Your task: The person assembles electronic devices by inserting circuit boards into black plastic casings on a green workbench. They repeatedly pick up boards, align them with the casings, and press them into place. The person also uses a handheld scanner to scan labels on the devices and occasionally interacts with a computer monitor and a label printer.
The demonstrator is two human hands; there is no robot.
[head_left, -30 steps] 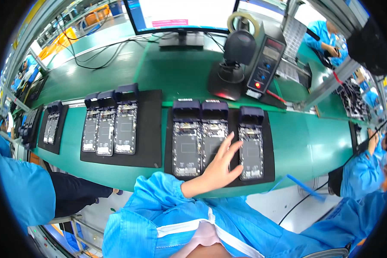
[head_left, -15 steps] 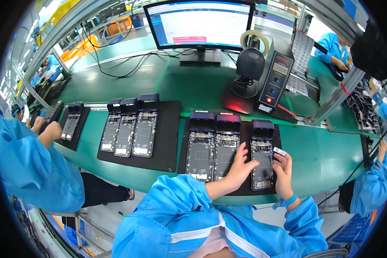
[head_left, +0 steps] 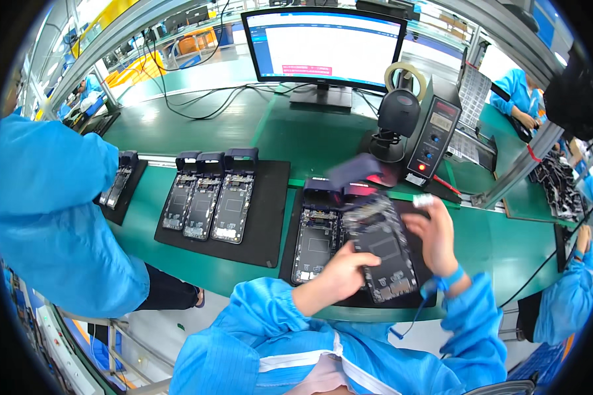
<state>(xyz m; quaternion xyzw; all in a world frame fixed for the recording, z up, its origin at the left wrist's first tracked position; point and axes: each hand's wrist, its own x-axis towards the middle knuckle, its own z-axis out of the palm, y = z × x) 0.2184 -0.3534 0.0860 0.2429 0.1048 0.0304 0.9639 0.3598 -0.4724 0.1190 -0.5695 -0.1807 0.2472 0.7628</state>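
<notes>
My left hand [head_left: 341, 273] grips the lower left side of an opened handheld device [head_left: 385, 253], thumb on its front. The device is tilted and lifted over the black mat [head_left: 359, 300]; its bare circuit board faces up and its dark cap is smeared by motion. To the right, my right hand [head_left: 438, 240] pinches a small white label [head_left: 423, 200], blurred, between its fingertips. A blue wrist strap [head_left: 449, 280] circles the right wrist. Beside my left hand another opened device [head_left: 317, 247] lies on the mat, and one more is mostly hidden behind the lifted one.
Three similar devices [head_left: 232, 207] lie on a second mat [head_left: 263, 217] to the left. A monitor [head_left: 326, 49], a black scanner on a stand [head_left: 398, 112] and a control box [head_left: 433, 135] stand behind. A co-worker in blue [head_left: 59, 204] is at the left.
My left hand has taken hold of the rightmost device, raised it off the mat and tilted it leftward. My right hand, with the label, has moved up and away from the device.
</notes>
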